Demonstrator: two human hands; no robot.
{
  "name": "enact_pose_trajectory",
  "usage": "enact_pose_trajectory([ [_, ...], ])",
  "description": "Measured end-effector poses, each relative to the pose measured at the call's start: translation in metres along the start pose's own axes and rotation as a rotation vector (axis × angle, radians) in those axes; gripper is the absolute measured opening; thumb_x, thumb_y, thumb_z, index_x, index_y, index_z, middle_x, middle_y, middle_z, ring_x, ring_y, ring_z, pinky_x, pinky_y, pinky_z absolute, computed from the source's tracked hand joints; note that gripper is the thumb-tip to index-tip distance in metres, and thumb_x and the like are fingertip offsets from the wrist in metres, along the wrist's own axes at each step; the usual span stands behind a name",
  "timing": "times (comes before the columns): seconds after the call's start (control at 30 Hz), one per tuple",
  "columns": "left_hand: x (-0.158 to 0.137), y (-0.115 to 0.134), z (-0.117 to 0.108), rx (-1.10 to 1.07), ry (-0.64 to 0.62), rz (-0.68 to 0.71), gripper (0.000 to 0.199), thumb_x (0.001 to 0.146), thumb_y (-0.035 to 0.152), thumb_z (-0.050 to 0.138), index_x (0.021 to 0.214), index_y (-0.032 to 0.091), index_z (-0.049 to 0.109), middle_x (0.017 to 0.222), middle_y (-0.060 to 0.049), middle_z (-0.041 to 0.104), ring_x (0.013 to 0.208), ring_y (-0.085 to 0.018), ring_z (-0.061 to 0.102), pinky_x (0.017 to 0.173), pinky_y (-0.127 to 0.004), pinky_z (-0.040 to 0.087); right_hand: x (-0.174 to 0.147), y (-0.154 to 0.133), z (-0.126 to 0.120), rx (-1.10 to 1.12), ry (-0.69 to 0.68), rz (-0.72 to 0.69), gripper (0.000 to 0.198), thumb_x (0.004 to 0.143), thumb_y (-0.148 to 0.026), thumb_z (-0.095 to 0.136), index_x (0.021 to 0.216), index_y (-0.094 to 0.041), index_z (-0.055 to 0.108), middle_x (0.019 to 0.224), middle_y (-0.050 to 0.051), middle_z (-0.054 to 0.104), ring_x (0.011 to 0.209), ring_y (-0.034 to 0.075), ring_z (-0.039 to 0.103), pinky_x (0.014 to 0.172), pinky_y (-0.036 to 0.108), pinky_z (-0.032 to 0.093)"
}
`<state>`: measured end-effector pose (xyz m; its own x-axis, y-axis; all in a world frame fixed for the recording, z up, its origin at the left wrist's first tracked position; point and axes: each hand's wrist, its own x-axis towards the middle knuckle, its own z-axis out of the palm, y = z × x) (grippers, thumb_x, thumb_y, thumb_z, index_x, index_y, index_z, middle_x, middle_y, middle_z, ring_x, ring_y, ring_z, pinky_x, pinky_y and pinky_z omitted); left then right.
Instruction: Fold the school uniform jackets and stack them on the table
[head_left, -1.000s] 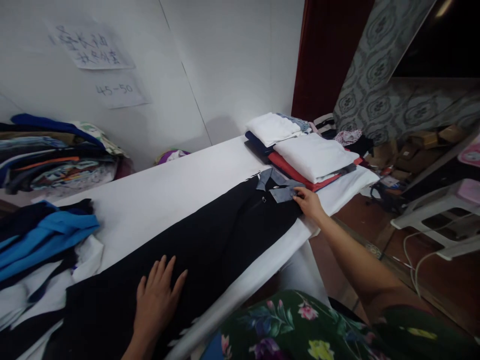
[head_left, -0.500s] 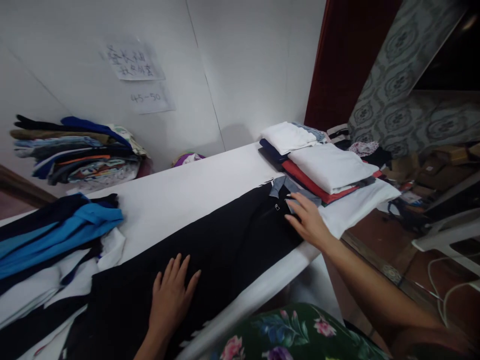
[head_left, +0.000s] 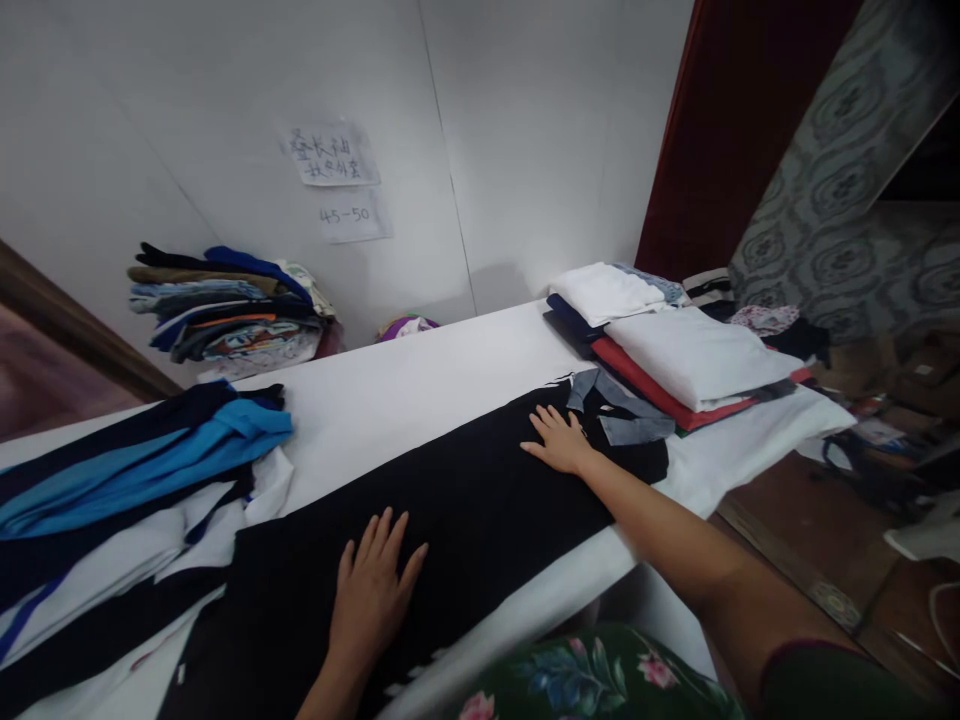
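Observation:
A long black shirt (head_left: 465, 500) with a grey collar (head_left: 630, 408) lies spread across the white-covered table, its collar end to the right. My left hand (head_left: 373, 590) rests on the lower part of the shirt, palm down with fingers apart. Just left of the collar, my right hand (head_left: 559, 440) lies flat on the black fabric, fingers spread. Neither hand grips anything.
Folded garments, white on top (head_left: 690, 350), are stacked on the table's right end. Loose blue and white clothes (head_left: 187, 470) lie at the left. A tall clothes pile (head_left: 232, 310) stands against the wall under handwritten paper signs (head_left: 334, 155).
My right hand has moved left off the collar onto the black fabric and flattened. The collar now lies more in view. My head view has turned a little left.

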<state>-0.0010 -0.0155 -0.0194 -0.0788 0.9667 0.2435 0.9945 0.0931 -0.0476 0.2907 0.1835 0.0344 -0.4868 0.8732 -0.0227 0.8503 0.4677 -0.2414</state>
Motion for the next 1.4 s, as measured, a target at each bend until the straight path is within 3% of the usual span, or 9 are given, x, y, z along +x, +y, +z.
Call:
enact_pose_trajectory([
  [0.17,0.001,0.003,-0.001,-0.027,-0.008,-0.015,0.054,0.091,0.046,0.037,0.133,0.019,0.055,0.143,-0.011,0.049,0.135,-0.03,0.041,0.108,-0.053,0.033,0.005,0.02,0.025,-0.005,-0.038,0.07,0.076,0.091,-0.066,0.029,0.149,-0.016,0.031,0.158,0.009,0.019,0.146,0.027,0.011,0.116,0.054,0.01],
  [0.33,0.001,0.002,0.0,-0.048,0.003,-0.017,0.055,0.09,0.047,0.039,0.134,0.017,0.055,0.143,-0.013,0.048,0.134,-0.031,0.041,0.107,-0.055,0.034,0.007,0.015,0.014,0.006,-0.073,0.074,0.074,0.091,-0.064,0.029,0.148,-0.017,0.033,0.158,0.011,0.02,0.146,0.029,0.012,0.114,0.055,0.013],
  [0.5,0.001,0.002,0.001,-0.045,0.001,-0.013,0.056,0.09,0.048,0.039,0.134,0.017,0.054,0.143,-0.013,0.047,0.135,-0.031,0.041,0.107,-0.054,0.034,0.026,0.034,-0.003,-0.067,0.106,0.147,0.07,0.094,-0.06,0.027,0.149,-0.015,0.029,0.159,0.013,0.017,0.146,0.028,0.007,0.114,0.054,0.01],
  [0.77,0.001,0.003,0.001,-0.048,-0.002,-0.019,0.055,0.09,0.047,0.041,0.134,0.017,0.054,0.143,-0.012,0.048,0.135,-0.031,0.04,0.108,-0.054,0.032,0.034,0.074,0.021,-0.091,0.014,0.285,0.069,0.095,-0.059,0.023,0.149,-0.016,0.027,0.158,0.012,0.019,0.146,0.024,0.009,0.114,0.052,0.015],
  [0.97,0.002,0.009,-0.007,-0.093,-0.025,-0.051,0.055,0.091,0.05,0.041,0.135,0.019,0.052,0.144,-0.012,0.047,0.137,-0.029,0.038,0.11,-0.052,0.03,0.03,0.055,0.003,-0.082,0.019,0.289,0.065,0.095,-0.053,0.033,0.145,-0.012,0.036,0.156,0.016,0.023,0.145,0.029,0.014,0.112,0.056,0.019],
  [1.03,0.001,0.014,-0.012,-0.108,-0.058,-0.072,0.055,0.091,0.05,0.042,0.137,0.02,0.05,0.146,-0.011,0.045,0.138,-0.028,0.037,0.112,-0.051,0.029,0.025,0.03,-0.004,-0.087,0.111,0.188,0.063,0.095,-0.052,0.033,0.144,-0.011,0.038,0.155,0.016,0.025,0.145,0.031,0.014,0.113,0.056,0.017],
  [1.17,-0.001,0.022,-0.025,-0.135,-0.117,-0.096,0.054,0.092,0.05,0.042,0.138,0.021,0.047,0.149,-0.009,0.042,0.14,-0.027,0.033,0.114,-0.049,0.026,0.008,-0.036,0.003,-0.004,0.209,-0.256,0.062,0.096,-0.056,0.028,0.145,-0.021,0.037,0.155,0.01,0.029,0.145,0.027,0.017,0.115,0.052,0.015],
  [1.27,-0.003,0.025,-0.03,-0.16,-0.126,-0.111,0.056,0.093,0.052,0.039,0.139,0.021,0.046,0.15,-0.009,0.041,0.141,-0.027,0.031,0.115,-0.05,0.024,-0.005,-0.07,0.027,-0.011,0.099,-0.444,0.064,0.094,-0.059,0.029,0.145,-0.023,0.038,0.156,0.009,0.028,0.145,0.028,0.018,0.114,0.054,0.016],
  [1.4,-0.005,0.028,-0.032,-0.21,-0.14,-0.122,0.059,0.092,0.054,0.039,0.14,0.02,0.044,0.151,-0.01,0.038,0.142,-0.026,0.028,0.116,-0.049,0.02,-0.009,-0.077,0.059,-0.109,-0.047,-0.484,0.065,0.094,-0.059,0.03,0.144,-0.02,0.041,0.154,0.011,0.03,0.144,0.029,0.022,0.114,0.054,0.018],
])
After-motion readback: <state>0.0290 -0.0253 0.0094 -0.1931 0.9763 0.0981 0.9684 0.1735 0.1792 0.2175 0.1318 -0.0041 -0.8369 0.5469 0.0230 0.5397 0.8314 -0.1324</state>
